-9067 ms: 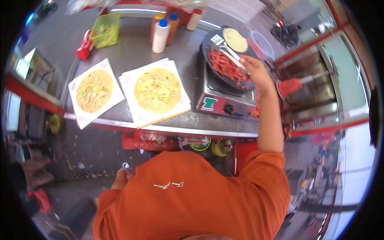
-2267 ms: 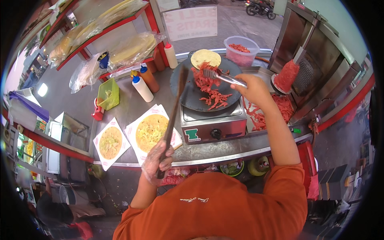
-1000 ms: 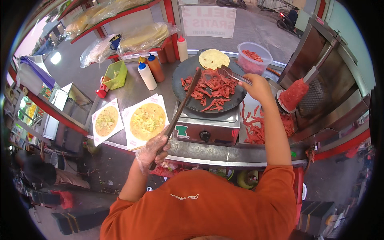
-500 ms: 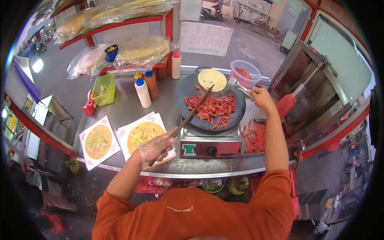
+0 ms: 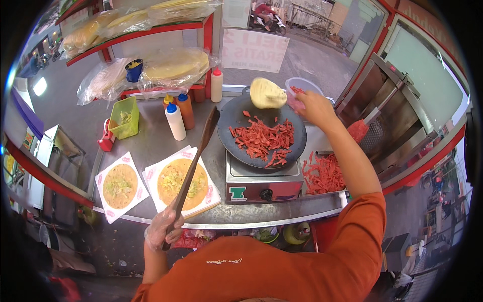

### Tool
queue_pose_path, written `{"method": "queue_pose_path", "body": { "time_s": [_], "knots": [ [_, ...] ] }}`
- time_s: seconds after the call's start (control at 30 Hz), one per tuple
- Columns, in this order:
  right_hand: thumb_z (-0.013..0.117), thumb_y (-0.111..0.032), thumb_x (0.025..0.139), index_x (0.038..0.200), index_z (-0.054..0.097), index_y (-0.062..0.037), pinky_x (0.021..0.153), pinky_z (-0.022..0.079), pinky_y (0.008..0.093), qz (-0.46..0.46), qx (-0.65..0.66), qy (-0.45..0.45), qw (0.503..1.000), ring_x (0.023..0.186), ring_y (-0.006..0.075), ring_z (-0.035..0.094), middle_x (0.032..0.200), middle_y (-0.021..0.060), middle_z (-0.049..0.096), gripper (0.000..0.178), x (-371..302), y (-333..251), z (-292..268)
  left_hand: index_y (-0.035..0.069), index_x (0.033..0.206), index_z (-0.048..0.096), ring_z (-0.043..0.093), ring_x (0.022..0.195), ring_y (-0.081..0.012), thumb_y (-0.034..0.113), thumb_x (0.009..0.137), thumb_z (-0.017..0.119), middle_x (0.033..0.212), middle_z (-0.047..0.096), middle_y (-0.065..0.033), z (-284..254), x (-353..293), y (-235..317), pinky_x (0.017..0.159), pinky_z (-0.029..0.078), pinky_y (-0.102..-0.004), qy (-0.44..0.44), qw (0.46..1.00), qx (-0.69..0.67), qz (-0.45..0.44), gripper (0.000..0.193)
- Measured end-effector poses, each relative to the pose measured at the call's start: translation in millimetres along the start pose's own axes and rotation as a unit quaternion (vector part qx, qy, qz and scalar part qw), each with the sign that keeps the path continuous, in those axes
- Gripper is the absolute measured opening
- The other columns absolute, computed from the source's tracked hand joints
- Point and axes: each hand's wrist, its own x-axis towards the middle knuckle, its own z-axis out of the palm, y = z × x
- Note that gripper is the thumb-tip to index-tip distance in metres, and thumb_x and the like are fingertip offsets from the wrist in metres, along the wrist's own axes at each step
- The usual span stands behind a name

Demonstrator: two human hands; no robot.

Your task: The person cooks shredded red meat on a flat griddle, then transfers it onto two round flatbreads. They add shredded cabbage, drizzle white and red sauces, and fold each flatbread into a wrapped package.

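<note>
My left hand, in a clear plastic glove, is closed around the handle of a long dark wooden spatula. The spatula's blade is raised, left of the black round griddle pan. My right hand is closed at the pan's far right edge, beside a clear plastic tub. Its tongs are largely hidden from view now. A pale flatbread is lifted and curled left of that hand. Red meat strips lie spread in the pan, which rests on a metal gas stove.
Two topped flatbreads lie on white papers to the left. Behind them stand sauce bottles, a green basket and a tape dispenser. Bagged flatbreads fill the shelves. More meat strips sit right of the stove.
My left hand has drawn back toward me, taking the spatula off the meat. My right hand has moved up and left; the flatbread, flat before, is now lifted and curled.
</note>
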Motion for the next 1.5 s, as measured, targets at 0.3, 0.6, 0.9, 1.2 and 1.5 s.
{"method": "queue_pose_path", "body": {
  "time_s": [0.3,0.6,0.9,1.2,1.5],
  "knots": [
    [0.075,-0.045,0.099,0.092,0.076,0.0017,0.049,0.045,0.0326,0.324,0.430,-0.193,0.820,0.058,0.0129,0.059,0.071,0.0086,0.068,0.047,-11,82,91,0.015,0.166,0.034,0.038,0.048,-0.0017,0.033,0.108,0.063,0.085,0.050,0.0001,36,39,-2,0.039,0.031,-0.0172,0.009,0.999,0.036,0.022,0.067],
    [0.073,-0.037,0.096,0.107,0.080,-0.0092,0.076,0.056,0.0470,0.008,0.147,0.132,0.980,0.086,0.0373,0.073,0.096,0.0152,0.078,0.031,30,33,7,0.014,0.167,0.034,0.037,0.050,-0.0024,0.036,0.111,0.057,0.085,0.049,0.0035,53,88,6,0.044,0.030,-0.0187,-0.009,0.974,0.225,-0.009,0.065],
    [0.074,-0.034,0.093,0.099,0.078,-0.0113,0.077,0.056,0.0516,-0.122,0.059,-0.035,0.990,0.090,0.0357,0.074,0.091,0.0139,0.075,0.024,-11,25,57,0.012,0.168,0.031,0.037,0.048,-0.0028,0.033,0.109,0.061,0.086,0.050,0.0009,56,35,1,0.040,0.030,-0.0177,0.013,0.993,0.114,0.041,0.069],
    [0.075,-0.038,0.092,0.103,0.079,-0.0072,0.080,0.055,0.0523,-0.001,0.151,-0.005,0.989,0.094,0.0414,0.072,0.101,0.0208,0.076,0.033,27,63,45,0.011,0.164,0.034,0.038,0.044,-0.0017,0.036,0.106,0.067,0.086,0.052,-0.0011,35,10,8,0.037,0.032,-0.0169,0.046,0.993,0.069,0.082,0.071],
    [0.072,-0.049,0.099,0.093,0.076,-0.0044,0.053,0.047,0.0371,0.205,0.365,-0.217,0.882,0.054,0.0150,0.057,0.072,0.0069,0.070,0.046,-38,64,78,0.017,0.166,0.034,0.037,0.044,-0.0036,0.033,0.107,0.065,0.087,0.052,-0.0017,28,8,-5,0.037,0.031,-0.0177,0.056,0.997,0.045,0.024,0.068]
  ]
}}
